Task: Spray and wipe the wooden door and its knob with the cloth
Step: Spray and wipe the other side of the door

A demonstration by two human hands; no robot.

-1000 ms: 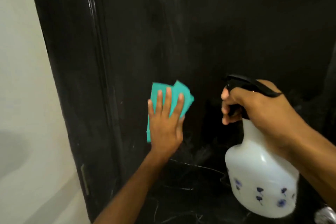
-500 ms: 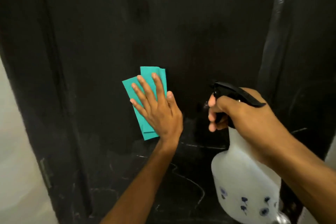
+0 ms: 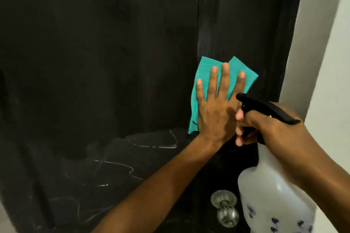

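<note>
The wiping looks to be midway. The left hand (image 3: 216, 108) lies flat with straight, spread fingers, pressing the folded teal cloth (image 3: 208, 73) against the dark wooden door (image 3: 113, 53), so the cloth sits directly under the palm and fingertips, its upper corners poking out above them. Just to the right of that hand and touching or nearly touching it, the right hand (image 3: 272, 130) is wrapped around the neck of the white spray bottle (image 3: 272, 191), fingers curled at the black trigger (image 3: 265, 108); whether the trigger is squeezed I cannot tell.

Below and to the left of the left forearm the door carries pale wavy lines and smears that may be drying spray runs or scratches, which the soft picture does not settle; that lower stretch seems to want more passes. The metal knob (image 3: 225, 208) sits below both hands, just left of the bottle's belly, and neither hand nor cloth touches it, so I judge the knob is yet to be wiped.

The door panel above the hands is matte black with a vertical groove running up from the cloth. To the right of the right hand, beyond the door's edge, stands a plain pale wall (image 3: 325, 53)
</note>
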